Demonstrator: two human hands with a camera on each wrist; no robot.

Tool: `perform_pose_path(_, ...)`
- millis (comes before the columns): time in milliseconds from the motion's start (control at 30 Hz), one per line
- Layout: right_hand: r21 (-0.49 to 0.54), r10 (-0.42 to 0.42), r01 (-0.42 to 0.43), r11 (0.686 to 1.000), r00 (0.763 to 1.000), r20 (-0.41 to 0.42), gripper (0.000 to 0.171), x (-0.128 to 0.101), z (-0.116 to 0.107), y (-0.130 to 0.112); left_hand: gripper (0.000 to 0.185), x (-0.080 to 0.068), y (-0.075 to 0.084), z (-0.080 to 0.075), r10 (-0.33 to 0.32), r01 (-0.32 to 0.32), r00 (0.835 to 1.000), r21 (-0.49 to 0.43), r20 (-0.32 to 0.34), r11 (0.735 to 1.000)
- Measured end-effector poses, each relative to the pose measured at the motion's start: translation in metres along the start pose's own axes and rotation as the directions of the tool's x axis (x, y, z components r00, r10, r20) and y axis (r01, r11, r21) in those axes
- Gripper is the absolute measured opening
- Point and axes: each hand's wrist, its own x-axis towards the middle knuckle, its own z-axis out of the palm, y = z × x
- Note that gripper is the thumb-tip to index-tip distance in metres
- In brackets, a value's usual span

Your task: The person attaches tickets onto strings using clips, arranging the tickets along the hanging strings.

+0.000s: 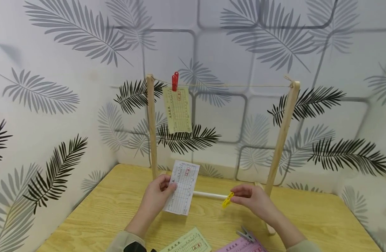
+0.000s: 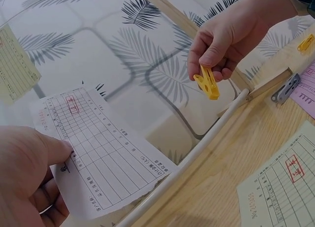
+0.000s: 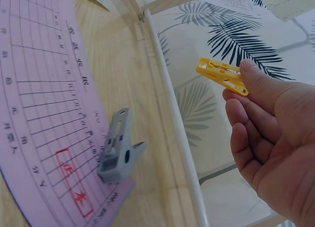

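A white printed receipt slip [image 1: 182, 189] is pinched along its left edge by my left hand [image 1: 157, 196], thumb on the printed face. My right hand [image 1: 256, 202] pinches a yellow clothespin [image 1: 228, 200] between thumb and fingers, to the right of the slip and apart from it. In the right wrist view the yellow clothespin [image 3: 222, 75] points away from the fingertips. Behind the hands a string [image 1: 231, 85] runs between two wooden posts. From its left part hangs a yellowish slip [image 1: 178, 111] under a red clothespin [image 1: 174, 81].
A greenish slip [image 1: 188, 242] and a purple slip [image 1: 240, 246] lie on the wooden table [image 1: 95, 213] at the front. On the purple one sits a grey clothespin [image 1: 246, 234]. A white rod [image 1: 211, 195] joins the posts low down. Another yellow clothespin [image 2: 306, 43] lies at the right.
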Motion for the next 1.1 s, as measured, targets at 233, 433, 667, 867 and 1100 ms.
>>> perform_pose_path(233, -0.011, -0.014, 0.014, 1.000, 1.000, 0.014, 0.036, 0.000, -0.008, -0.017, 0.008, 0.001, 0.001, 0.002, 0.012, -0.012, 1.000, -0.002, -0.015, 1.000)
perform_pose_path(433, -0.085, -0.062, 0.062, 0.995, 0.998, -0.004, 0.033, 0.003, -0.016, -0.040, 0.010, 0.003, 0.006, 0.006, 0.028, -0.029, 0.999, -0.024, -0.022, 0.999)
perform_pose_path(667, -0.158, -0.094, 0.083, 0.984, 0.994, -0.058, 0.031, 0.009, -0.023, -0.068, 0.015, 0.007, 0.015, 0.009, 0.059, -0.060, 0.997, -0.031, -0.040, 0.998)
perform_pose_path(867, -0.210, -0.097, 0.083, 0.974, 0.994, -0.057, 0.032, 0.012, -0.029, -0.089, 0.019, 0.010, 0.026, 0.008, 0.079, -0.082, 0.995, -0.045, -0.062, 0.996)
perform_pose_path(1100, -0.293, -0.168, 0.142, 0.945, 0.984, -0.066, 0.030, 0.015, -0.038, -0.116, 0.023, 0.014, 0.037, 0.006, 0.133, -0.138, 0.989, -0.070, -0.070, 0.988)
